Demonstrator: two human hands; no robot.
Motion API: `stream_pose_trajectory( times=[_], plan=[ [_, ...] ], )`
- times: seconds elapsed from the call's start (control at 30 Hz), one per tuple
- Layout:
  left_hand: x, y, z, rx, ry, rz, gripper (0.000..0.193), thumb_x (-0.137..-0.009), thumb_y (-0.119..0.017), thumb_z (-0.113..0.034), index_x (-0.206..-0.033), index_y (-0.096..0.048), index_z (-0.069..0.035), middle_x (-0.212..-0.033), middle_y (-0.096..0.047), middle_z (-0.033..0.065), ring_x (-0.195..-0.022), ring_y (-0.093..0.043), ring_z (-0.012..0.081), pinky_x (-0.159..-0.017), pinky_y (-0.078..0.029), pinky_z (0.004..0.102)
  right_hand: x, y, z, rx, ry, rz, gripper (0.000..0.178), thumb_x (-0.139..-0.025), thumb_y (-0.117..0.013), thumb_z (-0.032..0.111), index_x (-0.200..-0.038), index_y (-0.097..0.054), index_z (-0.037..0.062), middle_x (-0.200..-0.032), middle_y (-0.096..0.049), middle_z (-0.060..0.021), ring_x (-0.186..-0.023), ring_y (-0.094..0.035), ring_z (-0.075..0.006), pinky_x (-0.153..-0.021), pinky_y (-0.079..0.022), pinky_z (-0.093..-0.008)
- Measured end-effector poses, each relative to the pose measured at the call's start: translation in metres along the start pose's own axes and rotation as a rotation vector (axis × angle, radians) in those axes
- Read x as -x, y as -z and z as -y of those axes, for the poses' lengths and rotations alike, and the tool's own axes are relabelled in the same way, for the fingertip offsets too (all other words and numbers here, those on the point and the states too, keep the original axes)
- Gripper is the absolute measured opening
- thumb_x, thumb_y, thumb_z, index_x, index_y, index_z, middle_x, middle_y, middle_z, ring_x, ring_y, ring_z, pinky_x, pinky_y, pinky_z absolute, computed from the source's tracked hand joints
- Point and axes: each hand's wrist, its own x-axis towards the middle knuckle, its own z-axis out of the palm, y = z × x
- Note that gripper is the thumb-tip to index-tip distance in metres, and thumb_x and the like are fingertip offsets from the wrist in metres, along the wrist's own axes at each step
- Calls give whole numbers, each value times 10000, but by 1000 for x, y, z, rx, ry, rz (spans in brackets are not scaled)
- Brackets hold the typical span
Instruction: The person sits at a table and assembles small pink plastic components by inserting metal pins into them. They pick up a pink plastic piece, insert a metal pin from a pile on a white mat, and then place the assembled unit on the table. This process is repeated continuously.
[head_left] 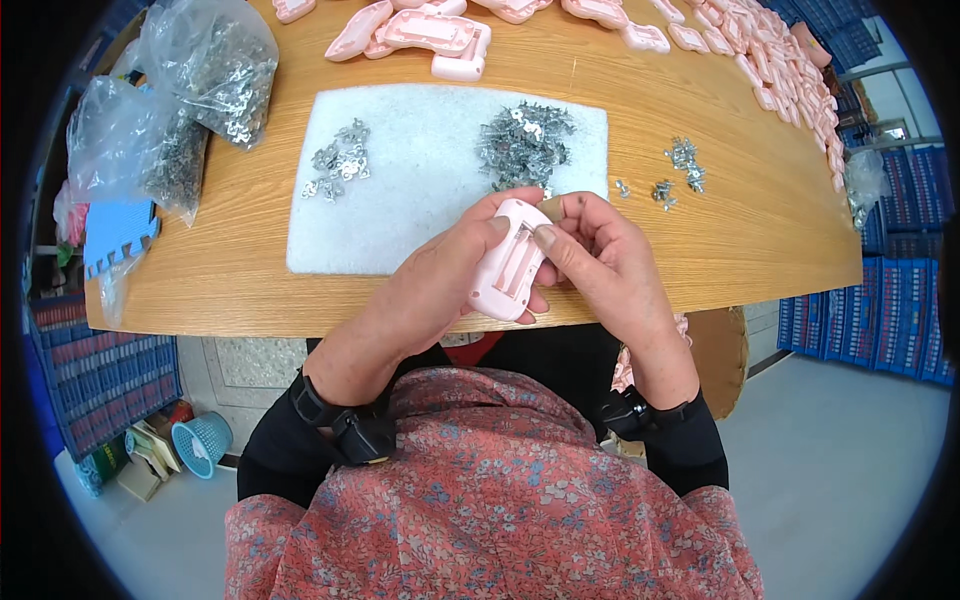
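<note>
A pale pink plastic casing (pixel 490 303) with a long battery slot is held tilted over the table's near edge. My left hand (pixel 430 275) wraps round its left side, thumb on the front face and fingers behind. My right hand (pixel 610 260) is closed at the upper right of the casing, its thumb tip pressed at the slot's upper end. A small metal contact piece (pixel 528 228) shows beside that thumb, partly covered. Just beyond my hands, a dense pile of metal contact pieces (pixel 525 140) lies on a white foam sheet (pixel 420 230).
A smaller metal heap (pixel 340 160) lies on the sheet's left. Loose metal pieces (pixel 686 165) sit on the wooden table (pixel 740 230) to the right. Clear bags of metal parts (pixel 215 75) stand far left. Pink casings (pixel 430 32) lie at the back, many more (pixel 790 85) far right.
</note>
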Motion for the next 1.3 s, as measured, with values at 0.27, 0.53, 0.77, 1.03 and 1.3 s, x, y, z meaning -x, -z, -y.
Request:
stream_pose_trajectory(
  times=[0.27, 0.53, 0.77, 1.03, 1.3],
  plan=[
    [7, -1, -4, -49, 8, 18, 482, -1021, -290, -182, -1483, -330, -53, -1034, -644, 144, -870, -676, 230, -773, -575, 345, 0, 3, 3, 5, 21, 18, 172, -930, -667, 90, -1036, -565, 1, -827, -563, 30, -733, -526, -18, -641, -468, -196],
    [10, -4, -17, -922, -142, -54, 421, -990, -422, -89, -1402, -454, -7, -1080, -643, 71, -933, -618, 92, -810, -512, 254, 5, 10, 11, 184, 36, 17, 167, -894, -721, 115, -928, -584, 27, -765, -533, 60, -704, -478, -10, -619, -410, -190],
    [1, 0, -1, -267, -103, -124, 383, -994, -372, -135, -1343, -490, -30, -958, -592, 58, -711, -561, 114, -631, -481, 257, 9, 4, 11, -107, 86, -54, 231, -928, -676, 81, -1122, -577, 6, -849, -565, 51, -748, -506, -7, -657, -425, -178],
    [8, 12, -3, 462, 148, 207, 397, -1053, -352, -318, -1342, -476, -76, -820, -464, 20, -603, -407, 89, -509, -322, 229, 5, -7, 9, -92, 211, -26, 273, -908, -693, 60, -1149, -582, -5, -800, -548, 57, -718, -485, -1, -644, -407, -166],
    [7, 12, -1, 492, 194, 267, 350, -1064, -329, -324, -1292, -492, -115, -832, -458, 11, -599, -392, 76, -506, -309, 213, -3, 2, 7, 20, 112, 9, 186, -868, -751, 113, -992, -657, 11, -718, -549, 69, -669, -472, -4, -618, -411, -185]
  ],
)
